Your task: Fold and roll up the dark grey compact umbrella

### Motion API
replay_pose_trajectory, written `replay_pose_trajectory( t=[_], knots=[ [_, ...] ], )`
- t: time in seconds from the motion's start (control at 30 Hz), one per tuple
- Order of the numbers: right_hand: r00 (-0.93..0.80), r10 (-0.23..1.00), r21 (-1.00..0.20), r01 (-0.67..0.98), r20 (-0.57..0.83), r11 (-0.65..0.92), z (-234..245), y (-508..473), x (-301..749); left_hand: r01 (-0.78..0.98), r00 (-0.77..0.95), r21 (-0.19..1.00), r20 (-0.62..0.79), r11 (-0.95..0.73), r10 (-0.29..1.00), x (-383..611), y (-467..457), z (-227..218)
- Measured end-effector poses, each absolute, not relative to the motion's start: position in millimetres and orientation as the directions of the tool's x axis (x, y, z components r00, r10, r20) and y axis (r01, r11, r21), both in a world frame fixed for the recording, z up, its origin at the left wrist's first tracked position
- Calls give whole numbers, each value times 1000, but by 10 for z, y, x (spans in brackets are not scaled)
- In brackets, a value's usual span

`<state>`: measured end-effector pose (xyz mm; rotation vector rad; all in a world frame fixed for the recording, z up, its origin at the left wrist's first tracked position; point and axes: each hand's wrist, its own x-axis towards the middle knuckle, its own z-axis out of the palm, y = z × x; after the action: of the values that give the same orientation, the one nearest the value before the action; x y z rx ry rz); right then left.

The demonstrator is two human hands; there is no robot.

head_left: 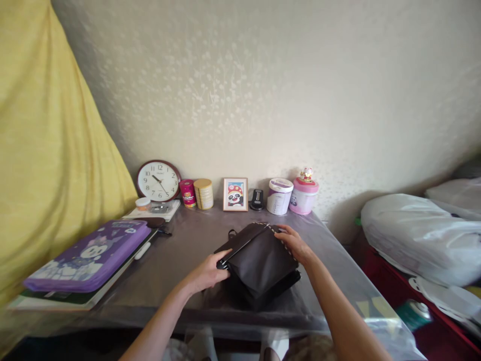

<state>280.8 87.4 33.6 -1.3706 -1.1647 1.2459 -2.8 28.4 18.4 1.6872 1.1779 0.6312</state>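
A black bag rests on the table near its front edge, turned at an angle, with a shiny strip along its upper edge. My left hand grips the bag's left corner, thumb on top and the other fingers curled at its side. On the far right side of the bag, my right hand is closed over the upper edge; some of its fingertips are hidden. A small black loop sticks out behind the bag. What is inside the bag cannot be seen.
Grey covering lies over the table. At left, a purple case lies on books. Along the wall stand a clock, tins, a framed panda picture and tubs. Plastic-wrapped bundles sit at right.
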Motion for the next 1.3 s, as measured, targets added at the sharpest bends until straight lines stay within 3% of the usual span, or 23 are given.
replay_pose_trajectory(
  t=[0.1, 0.2, 0.3, 0.4, 0.53, 0.63, 0.73, 0.87, 1.0, 1.13, 1.3],
  knots=[
    [67, 996, -950, 303, -55, -73, 326, 870, 2877, 366, 428, 930, -172, 4, 887, -47, 303, 149],
    [-7, 994, -874, 476, 108, 98, 436, 794, 2927, 314, 442, 949, -166, 21, 881, -80, 314, 127],
    [-270, 933, -792, 502, 238, 347, 634, 623, 2917, 279, 443, 960, -150, 24, 884, -110, 312, 138],
    [-510, 827, -711, 490, 236, 505, 781, 429, 2851, 235, 440, 972, -129, 25, 889, -108, 302, 202],
    [-646, 733, -464, 593, 213, 658, 846, 272, 2772, 138, 419, 990, -70, 13, 905, -26, 277, 369],
    [-643, 702, -250, 657, 307, 711, 933, 216, 2773, 20, 427, 1000, 8, -19, 904, 63, 245, 500],
    [-629, 651, -140, 665, 425, 733, 1065, 181, 2813, -102, 468, 994, 24, 27, 883, 126, 217, 554],
    [-601, 612, -146, 642, 515, 753, 1120, 210, 2875, -175, 539, 968, -57, 177, 840, 154, 207, 459],
    [-588, 646, -240, 621, 487, 746, 1026, 297, 2904, -132, 593, 936, -189, 326, 783, 128, 229, 285],
    [-567, 675, -328, 598, 471, 731, 951, 341, 2882, -89, 590, 927, -247, 365, 769, 51, 293, 154],
    [-586, 706, -320, 633, 398, 705, 890, 372, 2816, -14, 566, 934, -287, 357, 773, -53, 404, 43]
  ],
)
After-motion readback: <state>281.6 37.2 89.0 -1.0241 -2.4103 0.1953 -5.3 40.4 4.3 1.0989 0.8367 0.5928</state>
